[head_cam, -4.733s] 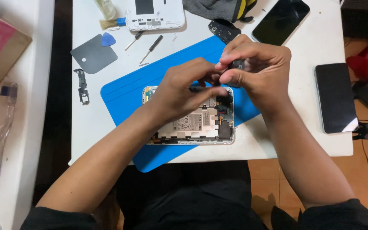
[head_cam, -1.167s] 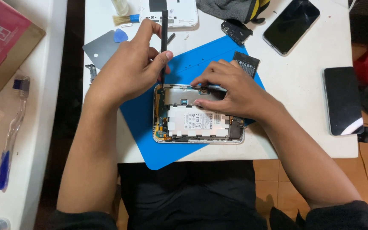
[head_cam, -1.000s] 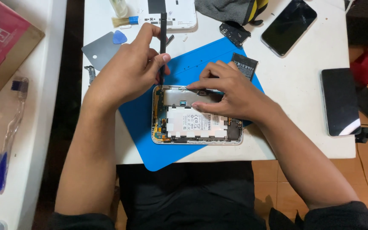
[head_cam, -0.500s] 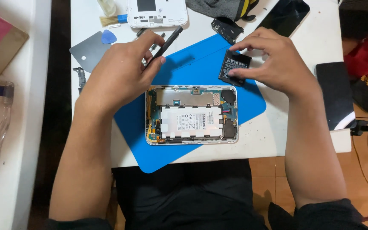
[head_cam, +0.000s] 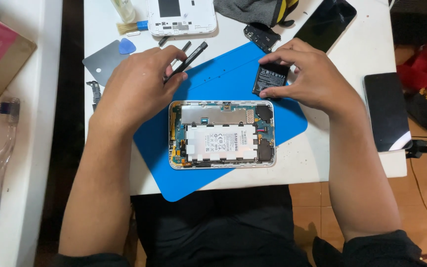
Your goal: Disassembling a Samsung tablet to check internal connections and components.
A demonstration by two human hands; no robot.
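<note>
Lying open-backed on blue mat (head_cam: 213, 173), tablet (head_cam: 222, 134) sits between both hands.
Left hand (head_cam: 137, 86) grips black spudger (head_cam: 191, 58) above-left of tablet; right hand (head_cam: 310, 76) fingertips grasp small black battery (head_cam: 269, 79) above-right.

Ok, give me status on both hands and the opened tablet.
Left hand holds a black pry tool. Right hand rests on a small black battery. Opened tablet lies untouched on the blue mat, nothing over it.
</note>
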